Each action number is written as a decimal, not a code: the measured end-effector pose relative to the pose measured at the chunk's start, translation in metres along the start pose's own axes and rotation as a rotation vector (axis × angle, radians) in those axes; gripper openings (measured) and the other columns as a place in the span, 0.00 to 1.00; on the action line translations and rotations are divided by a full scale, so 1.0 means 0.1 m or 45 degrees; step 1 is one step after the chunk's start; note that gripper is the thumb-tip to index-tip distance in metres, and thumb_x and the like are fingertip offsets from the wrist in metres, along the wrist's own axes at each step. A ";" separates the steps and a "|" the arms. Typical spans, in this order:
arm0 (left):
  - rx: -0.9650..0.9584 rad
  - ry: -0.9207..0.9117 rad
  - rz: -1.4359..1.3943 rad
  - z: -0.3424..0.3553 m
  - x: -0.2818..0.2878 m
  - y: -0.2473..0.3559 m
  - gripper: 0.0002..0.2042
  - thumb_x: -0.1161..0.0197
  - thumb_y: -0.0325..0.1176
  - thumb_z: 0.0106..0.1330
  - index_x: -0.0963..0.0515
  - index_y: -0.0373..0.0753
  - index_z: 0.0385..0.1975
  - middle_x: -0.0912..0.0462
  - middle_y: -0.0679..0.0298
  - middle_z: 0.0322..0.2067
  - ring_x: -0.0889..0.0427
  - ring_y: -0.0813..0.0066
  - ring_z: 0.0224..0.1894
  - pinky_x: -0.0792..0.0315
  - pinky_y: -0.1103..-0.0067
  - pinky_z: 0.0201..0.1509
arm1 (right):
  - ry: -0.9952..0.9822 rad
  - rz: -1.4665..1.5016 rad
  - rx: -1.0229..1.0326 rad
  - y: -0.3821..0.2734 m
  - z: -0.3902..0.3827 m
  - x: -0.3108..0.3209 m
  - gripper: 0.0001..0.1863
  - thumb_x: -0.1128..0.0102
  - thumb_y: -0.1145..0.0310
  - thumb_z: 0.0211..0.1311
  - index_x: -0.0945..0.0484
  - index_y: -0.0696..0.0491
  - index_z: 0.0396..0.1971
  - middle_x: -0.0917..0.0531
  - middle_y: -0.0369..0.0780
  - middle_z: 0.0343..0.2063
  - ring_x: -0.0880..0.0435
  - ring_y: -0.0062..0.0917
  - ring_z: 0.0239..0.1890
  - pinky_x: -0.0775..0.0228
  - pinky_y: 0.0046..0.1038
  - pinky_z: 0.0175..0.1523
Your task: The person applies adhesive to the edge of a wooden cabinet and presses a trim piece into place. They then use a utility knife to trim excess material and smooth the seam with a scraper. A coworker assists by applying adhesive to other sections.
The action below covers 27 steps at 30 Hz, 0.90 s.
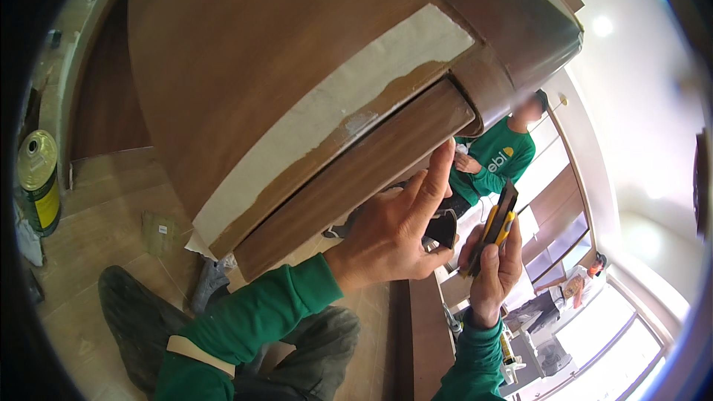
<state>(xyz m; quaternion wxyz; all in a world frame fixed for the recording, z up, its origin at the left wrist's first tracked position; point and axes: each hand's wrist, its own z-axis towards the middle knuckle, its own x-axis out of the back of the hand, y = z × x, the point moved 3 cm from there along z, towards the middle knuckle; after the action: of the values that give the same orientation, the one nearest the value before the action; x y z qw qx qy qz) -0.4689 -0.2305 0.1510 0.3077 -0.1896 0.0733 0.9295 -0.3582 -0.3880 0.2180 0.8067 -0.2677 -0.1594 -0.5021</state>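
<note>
A wooden cabinet [282,59] with a light strip [334,96] along it fills the upper view, a long brown edge piece [356,163] beside the strip. My left hand [401,230] reaches up to that piece's lower edge, index finger extended along it, thumb and other fingers curled round a small black object [440,229] I cannot make out clearly. Just right of it, my right hand [494,267] grips a yellow-and-black utility knife [497,219], held upright.
A yellow metal can [37,182] stands at the far left. A co-worker in a green top [497,152] is behind the cabinet's edge; another person [572,289] is farther back at lower right, by cabinetry and bright windows. My legs rest on the tiled floor [104,230].
</note>
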 end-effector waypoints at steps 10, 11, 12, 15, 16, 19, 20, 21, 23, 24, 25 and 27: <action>0.163 0.001 -0.076 -0.18 -0.12 -0.37 0.58 0.25 0.27 0.48 0.60 0.28 0.76 0.20 0.50 0.47 0.16 0.60 0.46 0.19 0.71 0.48 | -0.049 -0.166 0.112 0.25 0.15 -0.09 0.28 0.45 0.68 0.75 0.36 0.58 0.71 0.17 0.41 0.41 0.23 0.17 0.31 0.28 0.21 0.37; 0.165 0.006 -0.087 -0.16 -0.12 -0.33 0.58 0.25 0.27 0.48 0.60 0.28 0.76 0.20 0.49 0.47 0.16 0.60 0.46 0.19 0.71 0.48 | -0.052 -0.193 0.095 0.27 0.13 -0.05 0.28 0.45 0.68 0.75 0.36 0.58 0.71 0.17 0.40 0.40 0.23 0.16 0.31 0.28 0.21 0.37; 0.165 0.013 -0.096 -0.11 -0.12 -0.27 0.58 0.25 0.27 0.48 0.60 0.28 0.76 0.20 0.49 0.47 0.16 0.61 0.46 0.18 0.71 0.48 | -0.044 -0.191 0.094 0.29 0.12 -0.04 0.28 0.45 0.67 0.75 0.35 0.57 0.71 0.17 0.39 0.39 0.24 0.15 0.31 0.28 0.20 0.37; 0.099 0.038 -0.097 -0.07 -0.18 -0.22 0.60 0.24 0.27 0.48 0.64 0.28 0.76 0.20 0.48 0.47 0.15 0.61 0.41 0.19 0.72 0.45 | 0.031 -0.234 0.052 0.27 0.10 -0.03 0.28 0.44 0.67 0.75 0.35 0.57 0.71 0.17 0.37 0.38 0.24 0.14 0.31 0.29 0.19 0.36; 0.085 0.015 -0.079 -0.07 -0.20 -0.23 0.61 0.24 0.26 0.48 0.66 0.28 0.76 0.20 0.49 0.47 0.15 0.64 0.39 0.19 0.73 0.43 | 0.072 -0.240 0.004 0.27 0.09 0.00 0.28 0.44 0.65 0.75 0.36 0.57 0.71 0.17 0.35 0.37 0.24 0.13 0.30 0.30 0.18 0.36; 0.105 -0.023 0.069 -0.01 -0.17 -0.19 0.61 0.24 0.26 0.48 0.65 0.28 0.76 0.20 0.48 0.48 0.16 0.62 0.44 0.19 0.71 0.44 | 0.103 -0.332 0.140 0.09 0.19 0.05 0.29 0.44 0.64 0.76 0.37 0.57 0.72 0.18 0.37 0.34 0.26 0.13 0.26 0.32 0.17 0.31; 0.089 -0.042 0.118 0.01 -0.18 -0.23 0.61 0.23 0.26 0.47 0.64 0.28 0.76 0.21 0.48 0.48 0.17 0.61 0.45 0.19 0.71 0.45 | 0.109 -0.339 0.198 0.02 0.23 0.01 0.30 0.43 0.63 0.75 0.37 0.58 0.72 0.18 0.38 0.32 0.26 0.13 0.24 0.32 0.17 0.30; 0.084 -0.045 0.127 0.03 -0.16 -0.22 0.61 0.23 0.26 0.46 0.63 0.28 0.76 0.21 0.49 0.48 0.17 0.61 0.45 0.19 0.71 0.46 | 0.059 -0.373 0.223 -0.03 0.29 -0.01 0.32 0.43 0.61 0.75 0.38 0.58 0.72 0.18 0.37 0.32 0.25 0.14 0.24 0.31 0.18 0.30; 0.084 -0.051 0.129 0.07 -0.13 -0.24 0.61 0.23 0.27 0.45 0.62 0.29 0.77 0.21 0.49 0.48 0.17 0.60 0.46 0.20 0.70 0.47 | -0.043 -0.394 0.249 -0.11 0.37 -0.04 0.32 0.43 0.60 0.75 0.38 0.58 0.72 0.17 0.38 0.33 0.24 0.14 0.25 0.31 0.18 0.30; 0.087 -0.060 0.159 0.05 -0.14 -0.23 0.61 0.23 0.27 0.45 0.62 0.29 0.77 0.21 0.50 0.48 0.17 0.60 0.46 0.20 0.70 0.48 | -0.074 -0.420 0.254 -0.15 0.37 -0.02 0.32 0.42 0.60 0.75 0.37 0.59 0.72 0.16 0.39 0.33 0.23 0.15 0.26 0.30 0.19 0.31; 0.106 -0.071 0.156 0.04 -0.17 -0.21 0.61 0.23 0.27 0.45 0.62 0.29 0.77 0.21 0.50 0.48 0.17 0.59 0.46 0.20 0.70 0.48 | -0.104 -0.448 0.256 -0.18 0.37 0.01 0.32 0.42 0.61 0.75 0.36 0.59 0.71 0.16 0.40 0.34 0.21 0.17 0.28 0.29 0.20 0.33; 0.131 -0.087 0.178 0.08 -0.08 -0.14 0.61 0.23 0.27 0.45 0.61 0.30 0.77 0.21 0.50 0.48 0.17 0.59 0.46 0.20 0.69 0.48 | -0.171 -0.519 0.372 -0.26 0.46 -0.07 0.31 0.41 0.61 0.74 0.35 0.61 0.70 0.16 0.42 0.34 0.19 0.20 0.30 0.27 0.22 0.35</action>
<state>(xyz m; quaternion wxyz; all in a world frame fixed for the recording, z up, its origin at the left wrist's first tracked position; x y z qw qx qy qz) -0.4575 -0.2219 0.1610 0.2536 -0.1360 0.1234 0.9497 -0.3839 -0.3643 0.2584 0.7067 -0.1435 -0.3339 -0.6070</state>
